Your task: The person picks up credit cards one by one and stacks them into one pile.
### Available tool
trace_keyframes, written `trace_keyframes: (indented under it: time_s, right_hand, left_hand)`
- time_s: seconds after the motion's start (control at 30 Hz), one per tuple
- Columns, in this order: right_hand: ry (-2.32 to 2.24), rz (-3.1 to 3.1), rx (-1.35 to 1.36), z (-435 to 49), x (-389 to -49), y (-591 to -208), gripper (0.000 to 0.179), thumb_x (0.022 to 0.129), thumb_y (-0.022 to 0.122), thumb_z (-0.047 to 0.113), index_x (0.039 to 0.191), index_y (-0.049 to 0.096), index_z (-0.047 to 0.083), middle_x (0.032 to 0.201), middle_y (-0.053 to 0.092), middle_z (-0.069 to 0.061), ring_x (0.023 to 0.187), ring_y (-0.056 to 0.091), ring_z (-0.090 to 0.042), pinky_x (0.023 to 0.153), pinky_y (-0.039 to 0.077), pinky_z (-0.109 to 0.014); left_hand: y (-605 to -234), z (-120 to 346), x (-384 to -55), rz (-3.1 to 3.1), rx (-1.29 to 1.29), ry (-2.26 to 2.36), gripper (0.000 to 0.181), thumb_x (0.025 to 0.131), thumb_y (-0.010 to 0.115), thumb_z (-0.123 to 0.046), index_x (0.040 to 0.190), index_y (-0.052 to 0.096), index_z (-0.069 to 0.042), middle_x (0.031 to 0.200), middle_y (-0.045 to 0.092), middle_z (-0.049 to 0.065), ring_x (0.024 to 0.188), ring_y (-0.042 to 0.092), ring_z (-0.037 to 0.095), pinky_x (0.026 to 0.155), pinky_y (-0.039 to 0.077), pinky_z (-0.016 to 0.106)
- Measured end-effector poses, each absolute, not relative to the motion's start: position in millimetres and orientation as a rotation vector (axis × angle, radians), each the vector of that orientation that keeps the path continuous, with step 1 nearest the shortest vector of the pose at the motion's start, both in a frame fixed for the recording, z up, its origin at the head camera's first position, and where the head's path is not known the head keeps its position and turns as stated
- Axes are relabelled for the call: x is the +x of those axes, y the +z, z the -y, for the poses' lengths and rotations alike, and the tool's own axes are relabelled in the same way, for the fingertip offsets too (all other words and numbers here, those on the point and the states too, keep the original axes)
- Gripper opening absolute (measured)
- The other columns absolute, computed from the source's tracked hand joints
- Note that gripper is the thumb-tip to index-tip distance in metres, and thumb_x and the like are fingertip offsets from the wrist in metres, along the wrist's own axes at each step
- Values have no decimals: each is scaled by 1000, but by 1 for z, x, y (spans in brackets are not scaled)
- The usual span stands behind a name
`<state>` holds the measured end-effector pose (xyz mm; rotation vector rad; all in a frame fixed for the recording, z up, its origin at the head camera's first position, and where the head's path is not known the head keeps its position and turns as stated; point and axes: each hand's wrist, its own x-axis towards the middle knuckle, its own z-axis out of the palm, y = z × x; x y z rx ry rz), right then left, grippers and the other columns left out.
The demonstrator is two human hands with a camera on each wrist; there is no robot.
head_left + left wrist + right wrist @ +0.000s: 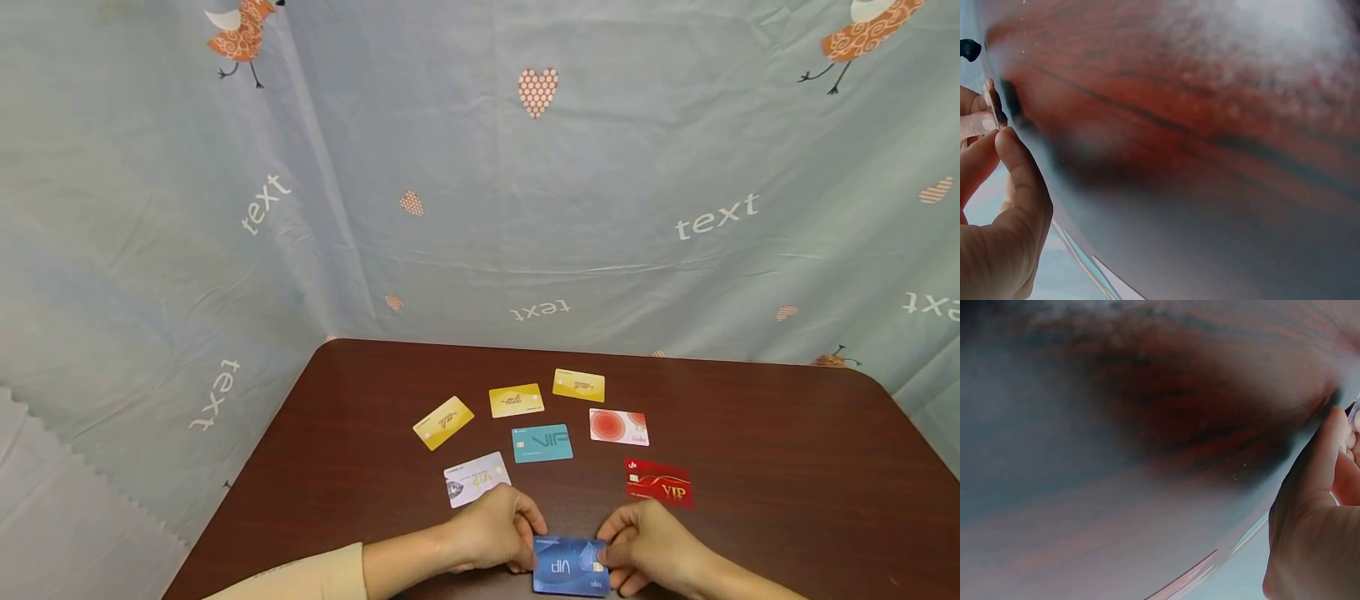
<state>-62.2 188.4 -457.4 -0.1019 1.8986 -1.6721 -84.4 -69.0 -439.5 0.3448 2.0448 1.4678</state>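
A blue VIP card [558,568] is near the table's front edge in the head view, held between both hands. My left hand [501,527] pinches its left edge, and my right hand [647,546] pinches its right edge with the thumb over the chip side. In the left wrist view the card [991,106] shows edge-on between the fingertips. A silver VIP card [474,480] lies just beyond the left hand. Beyond the right hand lies a red VIP card [660,483].
Farther back on the dark wooden table [787,467] lie a teal card [543,450], a white card with red circles [606,426] and three yellow cards, the left one [442,422] tilted. A patterned grey-blue cloth [465,250] hangs behind the table and along its left side.
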Motion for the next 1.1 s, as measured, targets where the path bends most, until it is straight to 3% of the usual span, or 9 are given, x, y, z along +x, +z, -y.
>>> trace_keyframes:
  time_s: [0.4,0.7,1.1]
  right_hand:
    - [-1626,-1994,-160,-187,-59,-462,9,88,75,-5,92,66,-5,68,68,-9,55,66,-12,51,58,-24]
    - [-1574,-2091,-179,-186,-59,-459,9,87,76,-4,86,68,-2,65,67,-9,52,64,-14,49,58,-28]
    - [-1517,-2146,-184,-184,-61,-459,12,86,78,-5,88,66,-1,64,66,-9,50,63,-13,46,57,-30]
  left_hand:
    - [-444,66,-80,-2105,364,1435,31,68,74,26,85,71,0,59,59,2,47,54,10,45,47,18]
    - [-443,62,-79,-2213,444,1368,28,67,68,24,81,71,0,52,56,-5,40,48,3,42,39,14]
    - [-444,61,-80,-2288,501,1307,25,67,68,22,82,71,2,48,53,-10,40,47,0,41,38,13]
